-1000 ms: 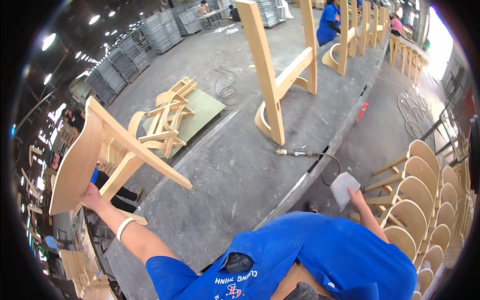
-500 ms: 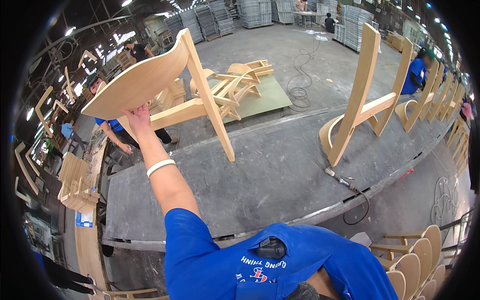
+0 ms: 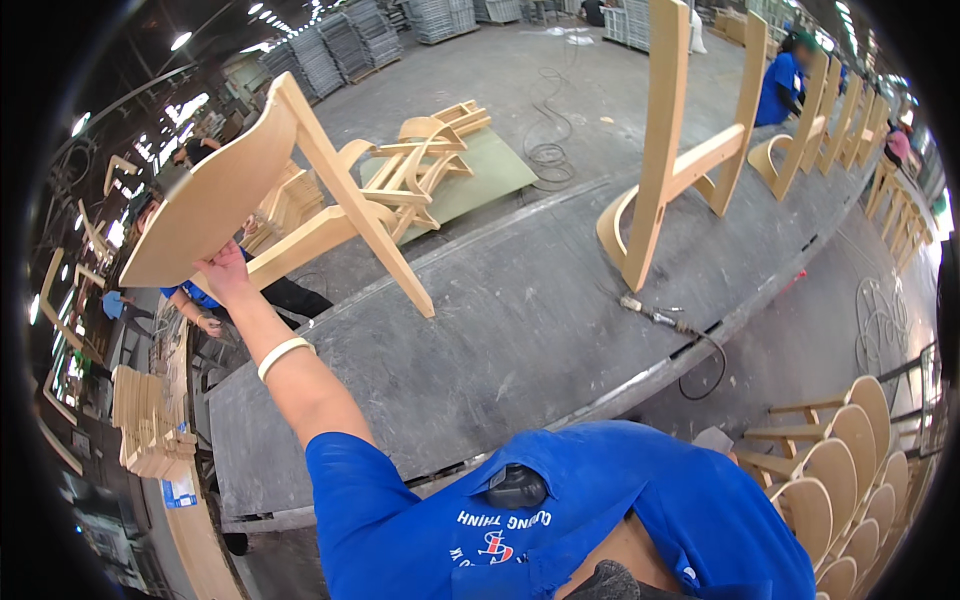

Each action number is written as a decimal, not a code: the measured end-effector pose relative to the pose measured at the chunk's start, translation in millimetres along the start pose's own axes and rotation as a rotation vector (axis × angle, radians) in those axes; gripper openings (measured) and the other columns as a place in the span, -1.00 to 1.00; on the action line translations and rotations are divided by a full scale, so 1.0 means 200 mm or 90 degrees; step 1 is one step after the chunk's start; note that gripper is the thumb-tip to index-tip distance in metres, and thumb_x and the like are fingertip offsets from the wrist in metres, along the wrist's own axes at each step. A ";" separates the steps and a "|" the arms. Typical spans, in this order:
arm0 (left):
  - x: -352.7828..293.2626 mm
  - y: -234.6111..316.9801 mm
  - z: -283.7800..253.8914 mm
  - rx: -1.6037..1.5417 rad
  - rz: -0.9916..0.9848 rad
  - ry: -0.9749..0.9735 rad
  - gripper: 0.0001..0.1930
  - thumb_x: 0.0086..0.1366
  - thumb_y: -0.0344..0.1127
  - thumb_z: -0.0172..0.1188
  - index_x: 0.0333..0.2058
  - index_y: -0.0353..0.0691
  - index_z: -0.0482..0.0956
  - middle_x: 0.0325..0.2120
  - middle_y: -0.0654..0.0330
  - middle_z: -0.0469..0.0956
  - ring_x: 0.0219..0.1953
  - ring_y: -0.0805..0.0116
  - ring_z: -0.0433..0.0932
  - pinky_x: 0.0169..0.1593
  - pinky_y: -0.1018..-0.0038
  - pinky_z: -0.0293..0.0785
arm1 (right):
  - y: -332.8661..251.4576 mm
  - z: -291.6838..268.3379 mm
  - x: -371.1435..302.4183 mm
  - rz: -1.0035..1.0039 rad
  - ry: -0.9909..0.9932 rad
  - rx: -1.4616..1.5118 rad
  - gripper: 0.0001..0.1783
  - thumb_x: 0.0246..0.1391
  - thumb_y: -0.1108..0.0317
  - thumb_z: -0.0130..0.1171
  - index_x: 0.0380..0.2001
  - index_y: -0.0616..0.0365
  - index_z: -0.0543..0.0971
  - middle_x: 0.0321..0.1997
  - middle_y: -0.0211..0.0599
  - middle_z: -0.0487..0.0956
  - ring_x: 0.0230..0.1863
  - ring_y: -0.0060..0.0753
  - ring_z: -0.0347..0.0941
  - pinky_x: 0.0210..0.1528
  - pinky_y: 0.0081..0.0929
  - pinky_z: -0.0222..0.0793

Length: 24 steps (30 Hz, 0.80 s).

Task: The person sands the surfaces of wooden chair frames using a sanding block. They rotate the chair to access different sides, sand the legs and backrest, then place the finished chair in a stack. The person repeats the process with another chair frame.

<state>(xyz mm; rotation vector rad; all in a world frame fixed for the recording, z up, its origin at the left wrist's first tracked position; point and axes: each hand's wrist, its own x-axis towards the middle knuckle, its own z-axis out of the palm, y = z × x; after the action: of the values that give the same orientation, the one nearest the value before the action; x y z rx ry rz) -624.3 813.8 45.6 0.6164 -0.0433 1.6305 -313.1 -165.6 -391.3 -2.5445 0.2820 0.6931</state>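
A pale wooden chair frame [image 3: 262, 192] with a broad curved backrest [image 3: 205, 195] stands on the far left of the grey worktable [image 3: 470, 350]. My left hand [image 3: 226, 270] is closed on the lower edge of the backrest, arm stretched out, a pale band round the forearm. One slanted leg of the frame reaches down to the tabletop. My right hand is out of view. Farther right, another wooden chair frame [image 3: 655, 190] with a curved lower piece is upright on the table. An air tool [image 3: 655, 314] with a hose lies near its foot.
Behind the table, several chair frames [image 3: 425, 165] lie on a green board [image 3: 490, 190]. More frames line the table's far right, near a person in blue [image 3: 785, 85]. Chairs with rounded backs [image 3: 830, 470] crowd the lower right. Wooden pieces [image 3: 150, 415] are stacked at left.
The view has swung to the right, so the table and frames appear farther left. My left hand still grips the backrest.
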 end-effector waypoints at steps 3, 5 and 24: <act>0.05 0.00 -0.03 0.049 0.012 0.035 -0.40 0.37 0.15 -0.39 0.00 -0.25 0.36 -0.01 0.12 0.45 0.07 0.14 0.39 0.14 0.15 0.32 | 0.02 0.01 -0.01 0.001 -0.001 -0.008 -0.36 0.06 -0.03 0.09 -0.17 0.49 0.47 -0.19 0.19 0.54 -0.19 0.04 0.51 -0.19 -0.19 0.40; 0.07 -0.01 -0.03 0.038 0.000 0.019 -0.41 0.37 0.15 -0.38 0.01 -0.24 0.35 -0.01 0.12 0.45 0.07 0.14 0.39 0.14 0.16 0.32 | 0.02 0.01 -0.01 0.000 -0.002 -0.014 -0.36 0.06 -0.03 0.09 -0.18 0.50 0.47 -0.19 0.20 0.54 -0.20 0.05 0.51 -0.20 -0.19 0.40; 0.54 -0.05 -0.17 -0.057 -0.138 0.013 -0.51 0.28 0.09 -0.10 -0.09 -0.24 0.42 -0.11 0.10 0.50 -0.06 0.12 0.45 0.01 0.15 0.36 | 0.23 -0.06 -0.10 0.007 0.006 -0.096 -0.29 0.04 -0.08 0.09 -0.24 0.58 0.47 -0.24 0.27 0.53 -0.27 0.09 0.54 -0.27 -0.17 0.43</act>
<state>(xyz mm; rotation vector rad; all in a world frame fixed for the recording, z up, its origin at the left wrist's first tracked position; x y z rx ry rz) -631.0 925.6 57.7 0.5178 -0.0335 1.4164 -339.2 -209.1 -390.2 -2.6908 0.2567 0.7325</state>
